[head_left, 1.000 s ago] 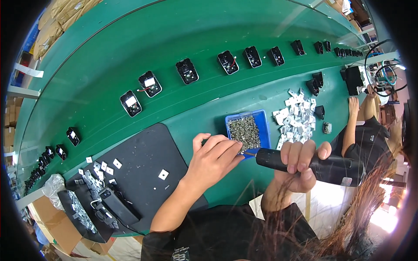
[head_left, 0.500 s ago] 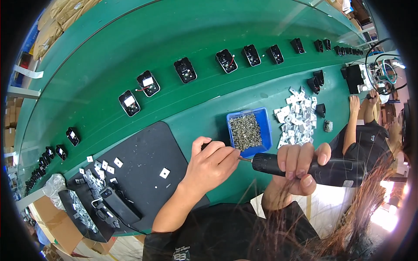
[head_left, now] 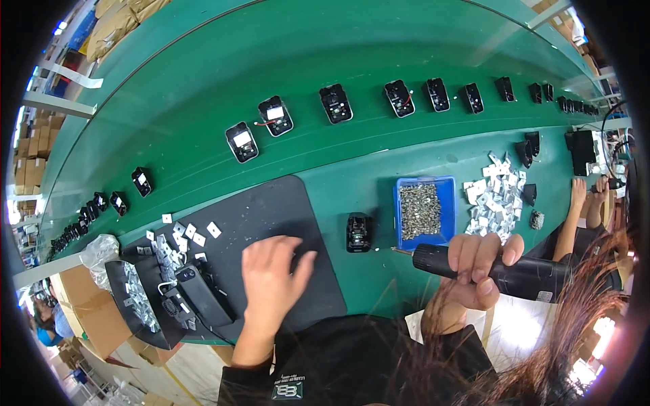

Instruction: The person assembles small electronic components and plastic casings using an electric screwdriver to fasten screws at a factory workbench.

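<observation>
My left hand [head_left: 272, 276] hovers over the black mat [head_left: 284, 203], fingers stretched out and thumb apart, with nothing seen in it. My right hand [head_left: 477, 267] is wrapped round a black electric screwdriver [head_left: 531, 276], its bit pointing left beside the front edge of a blue tray [head_left: 398, 210]. Small metal screws [head_left: 420, 211] fill that tray. Between mat and tray a black plastic housing [head_left: 359, 232] sits on the green bench. What lies beneath my left palm is hidden.
White square plates with holes [head_left: 497, 196] are heaped right of the tray; more [head_left: 179, 237] lie on the mat's left, beside a black device [head_left: 203, 296]. Black housings [head_left: 336, 103] line the green belt [head_left: 203, 81]. A co-worker's hand [head_left: 577, 191] shows at far right.
My left hand has left the screwdriver's tip, moved left over the mat and opened. A black housing now shows on the bench beside the tray. The view has shifted left.
</observation>
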A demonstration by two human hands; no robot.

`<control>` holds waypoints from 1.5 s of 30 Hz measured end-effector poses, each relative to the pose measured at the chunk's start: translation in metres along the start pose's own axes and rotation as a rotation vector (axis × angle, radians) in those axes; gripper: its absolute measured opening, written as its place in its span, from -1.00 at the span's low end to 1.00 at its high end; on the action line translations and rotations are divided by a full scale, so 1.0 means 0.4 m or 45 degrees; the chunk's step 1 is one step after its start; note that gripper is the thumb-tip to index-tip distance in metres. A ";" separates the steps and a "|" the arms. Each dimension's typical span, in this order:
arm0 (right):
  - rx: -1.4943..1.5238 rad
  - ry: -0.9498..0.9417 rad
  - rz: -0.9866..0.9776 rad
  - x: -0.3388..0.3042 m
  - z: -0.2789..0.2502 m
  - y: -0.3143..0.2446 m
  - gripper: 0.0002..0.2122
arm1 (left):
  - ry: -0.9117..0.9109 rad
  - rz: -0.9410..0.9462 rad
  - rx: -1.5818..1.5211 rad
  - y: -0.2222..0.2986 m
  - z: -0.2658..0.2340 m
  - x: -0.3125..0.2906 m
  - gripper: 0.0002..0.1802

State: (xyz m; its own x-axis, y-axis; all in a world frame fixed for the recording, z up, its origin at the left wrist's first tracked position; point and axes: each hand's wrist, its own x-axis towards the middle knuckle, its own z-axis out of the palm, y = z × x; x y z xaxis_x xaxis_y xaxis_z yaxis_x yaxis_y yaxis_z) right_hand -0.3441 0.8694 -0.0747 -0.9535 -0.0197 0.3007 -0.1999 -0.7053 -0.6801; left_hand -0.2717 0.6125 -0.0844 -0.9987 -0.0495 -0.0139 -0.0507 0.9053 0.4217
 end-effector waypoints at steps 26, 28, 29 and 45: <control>-0.017 -0.105 0.006 0.007 -0.030 -0.029 -0.64 | -0.061 0.241 -0.297 0.097 0.148 0.097 -0.79; -0.020 -0.119 0.009 0.008 -0.036 -0.028 -0.65 | -0.055 0.232 -0.320 0.096 0.162 0.101 -0.79; -0.014 -0.157 0.018 0.012 -0.040 -0.027 -0.65 | -0.060 0.212 -0.348 0.098 0.166 0.107 -0.77; -0.066 0.029 0.129 -0.024 -0.024 0.081 -0.64 | -0.222 0.276 -0.361 0.072 0.139 0.073 0.00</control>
State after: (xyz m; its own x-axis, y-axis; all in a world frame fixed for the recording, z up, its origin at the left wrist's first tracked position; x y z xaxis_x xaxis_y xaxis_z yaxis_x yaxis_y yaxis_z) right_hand -0.3436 0.8533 -0.1061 -0.9742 -0.0724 0.2139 -0.1132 -0.6631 -0.7399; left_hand -0.3030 0.6607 -0.1229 -0.9737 0.2240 -0.0405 0.1411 0.7335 0.6649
